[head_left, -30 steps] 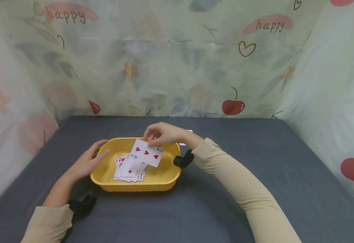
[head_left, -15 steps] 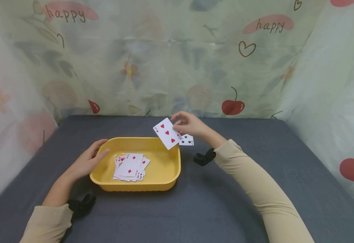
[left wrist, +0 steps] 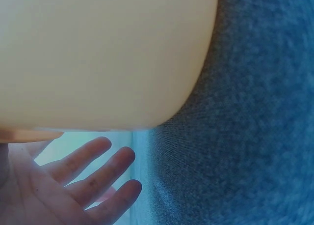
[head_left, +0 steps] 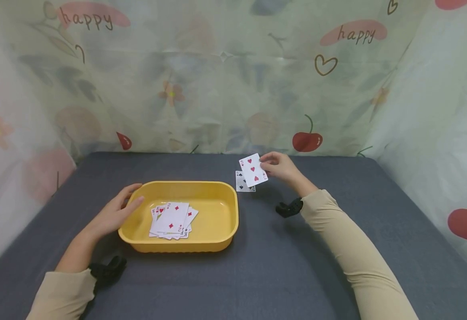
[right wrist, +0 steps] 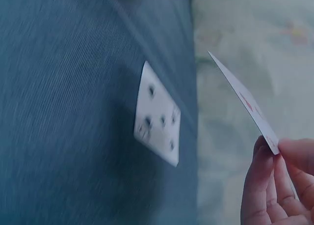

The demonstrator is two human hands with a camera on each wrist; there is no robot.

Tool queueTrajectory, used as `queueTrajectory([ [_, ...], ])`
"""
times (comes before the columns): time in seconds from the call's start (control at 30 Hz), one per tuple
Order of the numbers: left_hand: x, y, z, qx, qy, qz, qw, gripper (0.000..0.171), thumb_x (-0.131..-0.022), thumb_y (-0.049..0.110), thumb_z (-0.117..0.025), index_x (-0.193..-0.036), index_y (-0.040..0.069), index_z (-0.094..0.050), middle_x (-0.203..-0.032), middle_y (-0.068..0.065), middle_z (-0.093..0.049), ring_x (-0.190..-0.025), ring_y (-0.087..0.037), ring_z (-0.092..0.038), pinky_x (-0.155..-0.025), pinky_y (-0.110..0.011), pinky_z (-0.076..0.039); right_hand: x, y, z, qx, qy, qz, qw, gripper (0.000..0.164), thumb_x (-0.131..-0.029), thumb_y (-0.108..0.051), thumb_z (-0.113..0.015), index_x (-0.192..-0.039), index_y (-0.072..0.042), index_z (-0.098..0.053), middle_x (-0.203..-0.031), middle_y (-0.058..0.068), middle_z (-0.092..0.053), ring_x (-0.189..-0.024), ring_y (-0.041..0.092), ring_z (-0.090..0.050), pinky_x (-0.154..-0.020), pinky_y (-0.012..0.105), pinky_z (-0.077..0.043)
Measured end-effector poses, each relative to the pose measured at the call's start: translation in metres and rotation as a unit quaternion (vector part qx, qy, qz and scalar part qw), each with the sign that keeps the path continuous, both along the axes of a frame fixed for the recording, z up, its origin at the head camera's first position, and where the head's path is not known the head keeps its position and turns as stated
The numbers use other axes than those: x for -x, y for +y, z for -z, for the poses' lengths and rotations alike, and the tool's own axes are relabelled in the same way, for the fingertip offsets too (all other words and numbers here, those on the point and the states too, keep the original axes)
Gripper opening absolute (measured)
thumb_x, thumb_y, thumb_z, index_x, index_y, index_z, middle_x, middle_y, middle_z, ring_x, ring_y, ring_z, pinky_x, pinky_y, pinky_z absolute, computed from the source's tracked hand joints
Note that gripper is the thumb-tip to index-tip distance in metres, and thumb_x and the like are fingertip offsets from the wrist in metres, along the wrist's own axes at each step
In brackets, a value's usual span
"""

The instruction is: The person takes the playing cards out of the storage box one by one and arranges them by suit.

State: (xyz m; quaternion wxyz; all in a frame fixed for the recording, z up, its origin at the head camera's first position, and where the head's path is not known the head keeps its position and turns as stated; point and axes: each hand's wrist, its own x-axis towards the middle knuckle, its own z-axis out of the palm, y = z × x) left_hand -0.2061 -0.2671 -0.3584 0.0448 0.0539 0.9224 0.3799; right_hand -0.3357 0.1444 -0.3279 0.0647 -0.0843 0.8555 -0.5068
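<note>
My right hand [head_left: 280, 166] pinches a three of hearts playing card [head_left: 252, 169] between thumb and fingers at its right edge. In the right wrist view that card is held up, tilted, above the table. A spades card [head_left: 240, 184] lies face up below it, partly covered in the head view; the right wrist view shows several pips on this spades card [right wrist: 158, 118]. The left hand [head_left: 115, 211] rests at the left end of a yellow plastic tub [head_left: 213, 220], its thumb over the rim; the left wrist view shows the other fingers [left wrist: 100, 183] extended and spread outside the wall.
A loose pile of playing cards [head_left: 171, 221], two of diamonds on top, lies in the tub's left half. The dark grey table [head_left: 337, 191] reaches back to a patterned curtain [head_left: 225, 89], which also hangs at both sides.
My right hand has carried the three of hearts from over the tub, rightward past its rim, to above the spades card. The left hand and the tub have stayed in place.
</note>
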Motion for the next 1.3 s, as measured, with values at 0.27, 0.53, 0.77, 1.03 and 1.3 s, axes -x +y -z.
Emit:
queueTrajectory([
  [0.27, -0.001, 0.001, -0.001, -0.003, -0.006, -0.002, 1.0, 0.067, -0.098, 0.045, -0.038, -0.148, 0.007, -0.016, -0.14, -0.03, -0.034, -0.123, -0.045, -0.042, -0.096, -0.055, -0.041, 0.015, 0.026, 0.021, -0.012, -0.015, 0.072, 0.997, 0.034, -0.092, -0.01, -0.053, -0.123, 0.003, -0.052, -0.12, 0.024, -0.058, -0.089, 0.016, -0.058, -0.068, 0.018, -0.047],
  [0.53, 0.0, 0.0, 0.0, -0.001, -0.004, -0.002, 1.0, 0.067, -0.098, 0.044, -0.039, -0.148, 0.007, -0.016, -0.14, -0.03, -0.034, -0.122, -0.044, -0.042, -0.096, -0.055, -0.041, 0.02, 0.038, 0.031, -0.022, -0.04, 0.087, 0.995, 0.035, -0.092, -0.009, -0.051, -0.125, 0.003, -0.052, -0.121, 0.024, -0.057, -0.087, 0.014, -0.057, -0.066, 0.017, -0.047],
  [0.77, 0.0, 0.001, -0.001, 0.001, -0.006, -0.004, 1.0, 0.067, -0.098, 0.045, -0.038, -0.148, 0.007, -0.015, -0.14, -0.03, -0.033, -0.122, -0.044, -0.042, -0.096, -0.056, -0.041, 0.018, 0.04, 0.037, -0.04, -0.056, 0.096, 0.993, 0.036, -0.093, -0.011, -0.05, -0.127, 0.001, -0.051, -0.123, 0.022, -0.055, -0.1, 0.022, -0.056, -0.08, 0.027, -0.05],
  [1.03, -0.001, 0.001, -0.001, 0.0, -0.007, -0.006, 1.0, 0.067, -0.098, 0.045, -0.039, -0.149, 0.007, -0.015, -0.141, -0.03, -0.032, -0.123, -0.045, -0.041, -0.097, -0.056, -0.04, 0.018, 0.04, 0.04, -0.049, -0.067, 0.098, 0.992, 0.035, -0.094, -0.012, -0.051, -0.126, 0.001, -0.051, -0.121, 0.021, -0.055, -0.097, 0.021, -0.056, -0.076, 0.024, -0.05],
  [1.3, -0.001, 0.001, -0.001, -0.004, -0.007, -0.004, 1.0, 0.067, -0.098, 0.045, -0.038, -0.149, 0.007, -0.015, -0.141, -0.03, -0.032, -0.125, -0.046, -0.039, -0.098, -0.058, -0.038, 0.018, 0.039, 0.039, -0.082, -0.074, 0.111, 0.988, 0.034, -0.092, -0.013, -0.054, -0.122, 0.002, -0.053, -0.116, 0.02, -0.057, -0.084, 0.016, -0.057, -0.063, 0.017, -0.049],
])
